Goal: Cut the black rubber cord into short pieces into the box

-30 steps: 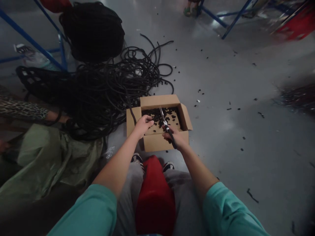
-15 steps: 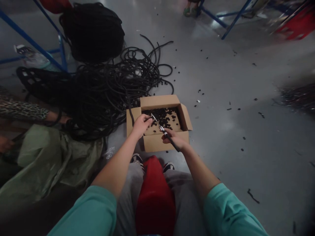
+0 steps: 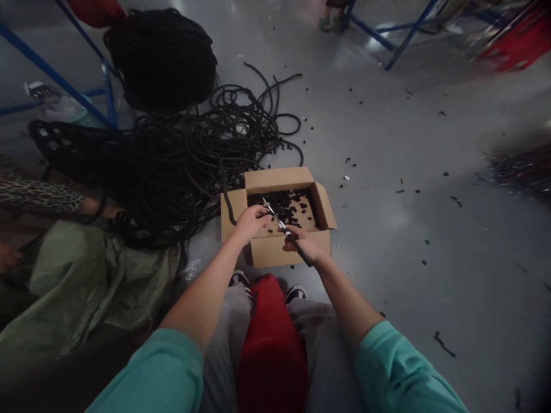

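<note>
In the head view my left hand (image 3: 250, 222) is closed over the cardboard box (image 3: 279, 250), fingers pinched. A thick black cord (image 3: 229, 209) runs from the tangled heap over the box's left flap into this hand. My right hand (image 3: 303, 245) is wrapped round the black handles of a pair of scissors (image 3: 274, 215). Their metal blades point up and left, right beside my left fingertips. Whether the blades touch the cord is too small to tell. Many short black cut pieces (image 3: 282, 201) lie inside the box below both hands.
A heap of black cord (image 3: 185, 155) spreads left of the box, with a big dark bundle (image 3: 161, 60) behind it. At left are another person's arm (image 3: 99, 207) and a green sheet (image 3: 94, 281). Blue metal legs (image 3: 108, 94) stand beyond. Black scraps dot the grey floor (image 3: 379, 229).
My left hand has shifted slightly down and to the right, its fingers now beside the middle of the blades rather than their tips. The scissors have hardly moved.
</note>
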Demonstrator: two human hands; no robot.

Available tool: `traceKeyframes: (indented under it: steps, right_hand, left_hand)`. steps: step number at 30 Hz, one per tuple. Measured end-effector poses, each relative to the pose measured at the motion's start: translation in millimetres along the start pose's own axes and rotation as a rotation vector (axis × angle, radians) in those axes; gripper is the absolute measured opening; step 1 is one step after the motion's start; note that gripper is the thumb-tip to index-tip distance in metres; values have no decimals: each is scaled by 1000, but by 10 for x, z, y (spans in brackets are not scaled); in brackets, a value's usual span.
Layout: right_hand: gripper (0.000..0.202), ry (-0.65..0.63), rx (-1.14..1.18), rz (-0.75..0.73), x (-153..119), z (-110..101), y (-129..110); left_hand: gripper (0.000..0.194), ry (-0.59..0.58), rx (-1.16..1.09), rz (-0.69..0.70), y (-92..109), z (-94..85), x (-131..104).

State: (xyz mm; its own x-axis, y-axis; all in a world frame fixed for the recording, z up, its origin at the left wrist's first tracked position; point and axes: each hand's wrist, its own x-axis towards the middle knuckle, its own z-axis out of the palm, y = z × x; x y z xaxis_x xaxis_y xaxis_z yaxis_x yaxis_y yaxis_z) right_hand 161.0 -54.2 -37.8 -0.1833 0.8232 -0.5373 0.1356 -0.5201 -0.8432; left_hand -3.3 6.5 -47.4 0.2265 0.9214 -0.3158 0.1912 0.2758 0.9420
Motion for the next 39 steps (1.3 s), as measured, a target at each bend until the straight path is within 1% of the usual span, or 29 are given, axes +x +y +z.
traceKeyframes:
  steps: [6, 15, 23, 27, 30, 32, 36, 39]
  right_hand:
    - [49, 42, -6, 11, -5, 34, -31]
    - [45, 93, -30, 26, 5, 85, -8]
    - [48, 61, 26, 93, 0, 99, -2]
    - [49, 40, 63, 95, -5, 97, -5]
    - [52, 16, 70, 107, -23, 90, -25]
    - [53, 0, 77, 83, -37, 82, -42]
    - [51, -7, 76, 38, -44, 63, -46]
    - [49, -11, 42, 38, -24, 52, -13]
  left_hand:
    - [13, 18, 50, 88, -62, -16, 32]
    - [17, 63, 150, 122, -129, -70, 66]
    - [13, 80, 210, 131, -95, -62, 49]
    - [11, 86, 261, 126, -61, -74, 34]
    - [11, 75, 271, 130, -67, -76, 38]
    - [12, 53, 262, 128, -78, -68, 42]
    - [10, -13, 237, 122, -64, -50, 32]
    - [9, -25, 220, 110, -30, -58, 22]
